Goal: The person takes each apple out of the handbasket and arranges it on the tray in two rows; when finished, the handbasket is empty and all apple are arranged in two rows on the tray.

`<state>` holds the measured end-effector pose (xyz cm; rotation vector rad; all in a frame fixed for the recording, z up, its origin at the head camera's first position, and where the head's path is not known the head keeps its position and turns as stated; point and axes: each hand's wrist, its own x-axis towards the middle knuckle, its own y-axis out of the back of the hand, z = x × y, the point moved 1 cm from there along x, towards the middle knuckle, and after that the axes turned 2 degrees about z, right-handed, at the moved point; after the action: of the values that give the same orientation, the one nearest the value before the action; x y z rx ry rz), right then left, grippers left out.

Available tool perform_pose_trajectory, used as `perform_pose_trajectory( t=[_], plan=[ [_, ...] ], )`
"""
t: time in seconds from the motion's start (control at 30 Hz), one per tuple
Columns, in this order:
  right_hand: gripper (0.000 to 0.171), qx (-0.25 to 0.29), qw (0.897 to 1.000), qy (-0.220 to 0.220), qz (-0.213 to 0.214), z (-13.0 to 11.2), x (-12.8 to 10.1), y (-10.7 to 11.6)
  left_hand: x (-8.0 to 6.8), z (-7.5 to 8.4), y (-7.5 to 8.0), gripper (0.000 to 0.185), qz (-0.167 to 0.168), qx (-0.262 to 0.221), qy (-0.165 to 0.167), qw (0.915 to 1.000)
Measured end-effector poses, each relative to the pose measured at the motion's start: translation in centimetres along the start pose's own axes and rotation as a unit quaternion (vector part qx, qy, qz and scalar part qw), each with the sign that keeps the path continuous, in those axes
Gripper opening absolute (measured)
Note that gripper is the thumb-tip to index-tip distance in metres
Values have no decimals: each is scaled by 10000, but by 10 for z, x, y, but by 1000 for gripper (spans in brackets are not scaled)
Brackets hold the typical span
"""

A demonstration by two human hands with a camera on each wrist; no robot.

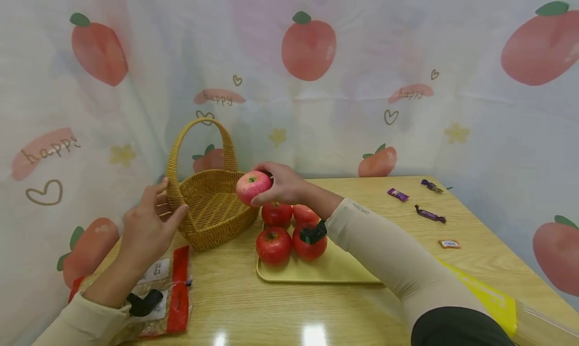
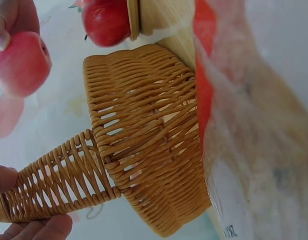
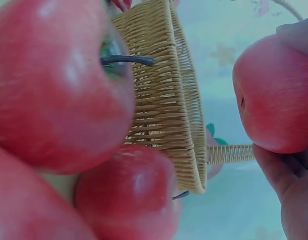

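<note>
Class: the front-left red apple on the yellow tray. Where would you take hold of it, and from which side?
Probably from above: the front-left apple sits upright, stem up, its top bare. Spread fingers round its upper sides; another apple crowds its right and more sit behind, so only top, front and left are free.

**A staged tabletop set, screened off with printed cloth**

This looks like a small recording corner set up indoors, not a lived-in kitchen or shop. A pale cloth backdrop [image 1: 316, 99] printed with peaches, hearts and the word "happy" hangs on all visible sides and hides any room behind it. In front stands a light wooden table [image 1: 271, 311] whose glossy top reflects ceiling lights. Props are laid out neatly on it: a wicker basket [image 1: 212, 205], a yellow tray [image 1: 334, 268] of red apples [image 1: 273, 245], a few wrapped sweets [image 1: 429, 215] spaced apart, and a bag of grain [image 1: 169, 290]
</note>
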<state>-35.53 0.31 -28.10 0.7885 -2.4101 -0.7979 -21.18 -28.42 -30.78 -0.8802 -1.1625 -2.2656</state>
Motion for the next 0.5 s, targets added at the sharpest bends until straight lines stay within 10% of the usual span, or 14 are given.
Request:
perform_pose_trajectory(
  t=[0.5],
  plan=[
    [66,-9,9998,-128,179,13,-36,17,0,3,1,68,-6,40,22,10000]
  ],
)
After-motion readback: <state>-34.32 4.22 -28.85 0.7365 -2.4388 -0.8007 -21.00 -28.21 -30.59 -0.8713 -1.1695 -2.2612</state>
